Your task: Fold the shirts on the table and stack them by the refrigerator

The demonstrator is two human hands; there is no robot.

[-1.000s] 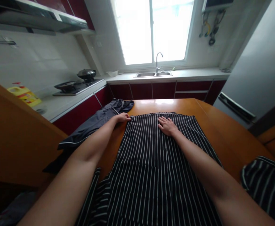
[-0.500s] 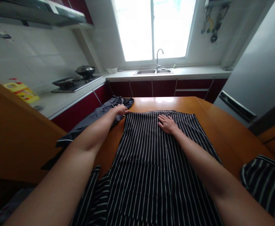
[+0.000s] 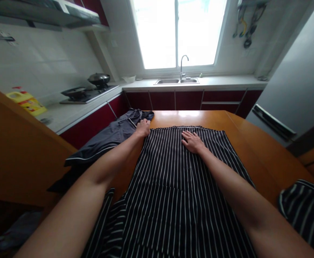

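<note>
A black shirt with white stripes (image 3: 162, 172) lies spread flat, its hem towards the far side and a row of small buttons down its front. My left hand (image 3: 143, 128) is closed on the far left corner of the hem, fingers curled; the fingertips are partly hidden. Flat on the cloth near the middle of the hem rests my right hand (image 3: 193, 142), its fingers spread. One striped sleeve (image 3: 306, 211) sticks out at the right, while the other lies bunched beside my left forearm.
Grey clothing with white piping (image 3: 105, 134) lies along the left edge of the wooden table (image 3: 243, 143). Beyond stand a counter with a sink (image 3: 167, 81) and a stove with a wok (image 3: 99, 79). A yellow jug (image 3: 26, 103) is at left, a fridge (image 3: 294, 79) at right.
My left hand has shifted slightly right and curled in at the hem corner, drawing it a little inward. My right hand stays flat in the same place on the shirt.
</note>
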